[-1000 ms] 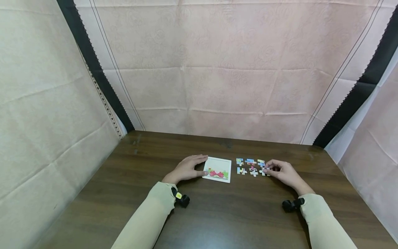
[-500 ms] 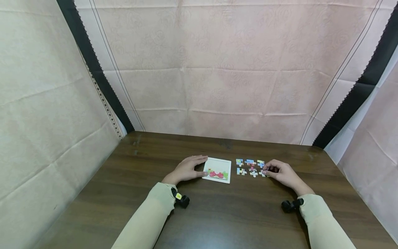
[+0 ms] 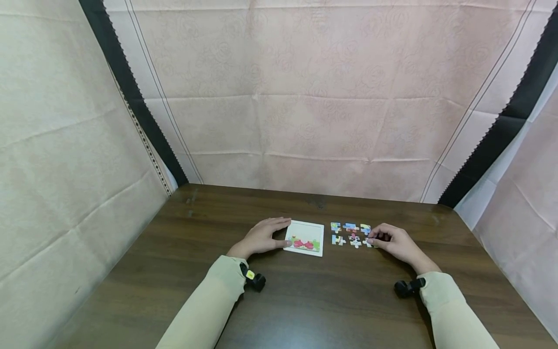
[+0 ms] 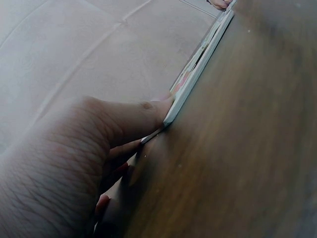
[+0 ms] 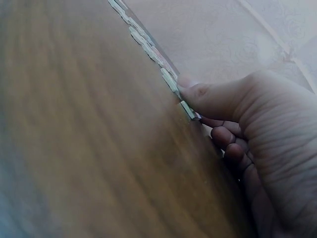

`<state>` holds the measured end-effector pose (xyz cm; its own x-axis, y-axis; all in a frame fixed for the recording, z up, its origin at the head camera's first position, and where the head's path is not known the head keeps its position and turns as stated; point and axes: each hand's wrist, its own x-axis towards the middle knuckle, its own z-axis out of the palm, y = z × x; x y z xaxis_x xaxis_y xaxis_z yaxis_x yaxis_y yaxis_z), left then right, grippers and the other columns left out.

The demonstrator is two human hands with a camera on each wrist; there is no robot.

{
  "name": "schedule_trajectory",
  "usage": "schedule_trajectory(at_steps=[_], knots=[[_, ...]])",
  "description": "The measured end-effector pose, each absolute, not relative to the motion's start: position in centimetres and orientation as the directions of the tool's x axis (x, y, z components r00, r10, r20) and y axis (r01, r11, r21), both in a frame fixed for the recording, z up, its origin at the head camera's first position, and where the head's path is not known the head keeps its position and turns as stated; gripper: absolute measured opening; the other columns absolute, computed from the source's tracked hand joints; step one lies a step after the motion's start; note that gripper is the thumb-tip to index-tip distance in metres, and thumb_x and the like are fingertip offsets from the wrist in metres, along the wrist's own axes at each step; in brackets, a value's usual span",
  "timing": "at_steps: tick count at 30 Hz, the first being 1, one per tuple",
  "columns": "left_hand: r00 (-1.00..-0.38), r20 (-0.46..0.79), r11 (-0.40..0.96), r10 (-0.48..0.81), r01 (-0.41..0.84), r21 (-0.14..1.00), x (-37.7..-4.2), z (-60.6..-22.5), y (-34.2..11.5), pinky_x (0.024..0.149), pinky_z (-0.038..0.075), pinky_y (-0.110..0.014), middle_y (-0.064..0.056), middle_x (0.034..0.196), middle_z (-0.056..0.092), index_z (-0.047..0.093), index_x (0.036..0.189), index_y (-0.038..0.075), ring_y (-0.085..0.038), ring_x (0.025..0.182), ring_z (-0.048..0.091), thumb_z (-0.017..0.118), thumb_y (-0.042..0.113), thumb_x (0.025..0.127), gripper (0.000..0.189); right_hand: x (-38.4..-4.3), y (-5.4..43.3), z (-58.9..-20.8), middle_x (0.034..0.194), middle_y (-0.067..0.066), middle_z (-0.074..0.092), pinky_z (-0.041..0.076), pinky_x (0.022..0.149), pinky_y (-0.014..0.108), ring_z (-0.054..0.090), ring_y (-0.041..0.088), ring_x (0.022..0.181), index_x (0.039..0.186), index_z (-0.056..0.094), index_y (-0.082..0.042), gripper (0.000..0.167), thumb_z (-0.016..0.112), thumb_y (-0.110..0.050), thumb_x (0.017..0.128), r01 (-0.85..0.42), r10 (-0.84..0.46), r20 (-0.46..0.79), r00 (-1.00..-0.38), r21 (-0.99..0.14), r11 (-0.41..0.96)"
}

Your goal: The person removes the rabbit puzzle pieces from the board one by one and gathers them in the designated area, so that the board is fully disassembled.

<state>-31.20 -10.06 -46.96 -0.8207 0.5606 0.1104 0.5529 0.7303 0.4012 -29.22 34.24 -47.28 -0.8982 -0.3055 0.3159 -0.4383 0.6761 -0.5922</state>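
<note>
Your left hand [image 3: 261, 236], fingers apart, touches the flat, white-rimmed rectangular tray [image 3: 307, 230]; your right hand [image 3: 395, 242] has fingers pinching a thin, knobbed jigsaw piece [image 5: 186, 110], wood-grain tabletop [image 3: 322, 295].

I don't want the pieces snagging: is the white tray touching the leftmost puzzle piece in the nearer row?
Apart. The head view shows a strip of brown table between the right edge of the white tray and that puzzle piece.

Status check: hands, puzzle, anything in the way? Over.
Left hand on puzzle board, left edge. Right hand pinching near-right puzzle piece. Board pictured along near side only; loose pieces right. Right thumb partly hides pinched piece, head view.
</note>
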Motion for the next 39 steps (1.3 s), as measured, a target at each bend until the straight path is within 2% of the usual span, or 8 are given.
schedule_trajectory(at_steps=[12,24,33,39], knots=[[-0.818,0.109,0.723,0.565,0.554,0.413,-31.17,-47.07,-10.06,0.12,0.02,-0.05,0.002,0.161,0.036,0.038,0.157,0.023,-0.022,0.149,0.028,0.061,0.063,0.092,0.079,-29.16,34.27,-47.29,0.09,-0.005,0.064,0.046,0.064,0.03,0.054,0.016,0.074,0.097,0.072,-0.027,0.008,0.075,-0.033,0.093,-0.41,-0.303,0.276,-0.912,-0.597,0.69],[-0.836,0.105,0.73,0.539,0.526,0.437,-31.05,-47.04,-10.15,0.12,0.022,-0.05,0.003,0.16,0.036,0.04,0.156,0.026,-0.024,0.149,0.029,0.063,0.067,0.089,0.082,-29.29,34.22,-47.39,0.091,-0.006,0.064,0.045,0.064,0.029,0.054,0.016,0.074,0.098,0.073,-0.027,0.007,0.074,-0.033,0.094,-0.426,-0.314,0.288,-0.905,-0.586,0.689],[-0.827,0.127,0.721,0.548,0.544,0.428,-31.08,-47.04,-10.15,0.12,0.022,-0.05,0.002,0.16,0.037,0.041,0.156,0.024,-0.024,0.149,0.03,0.06,0.062,0.094,0.075,-29.25,34.01,-47.2,0.091,-0.003,0.065,0.046,0.063,0.028,0.056,0.016,0.074,0.109,0.07,-0.018,0.018,0.07,-0.031,0.097,-0.417,-0.289,0.301,-0.909,-0.607,0.677],[-0.824,0.131,0.719,0.552,0.55,0.426,-31.19,-46.98,-10.18,0.12,0.021,-0.049,0.002,0.16,0.038,0.041,0.156,0.024,-0.023,0.149,0.03,0.06,0.059,0.095,0.072,-29.43,33.68,-47.17,0.088,-0.003,0.065,0.046,0.059,0.028,0.056,0.015,0.069,0.111,0.069,-0.014,0.018,0.069,-0.026,0.098,-0.464,-0.28,0.381,-0.881,-0.582,0.668]])
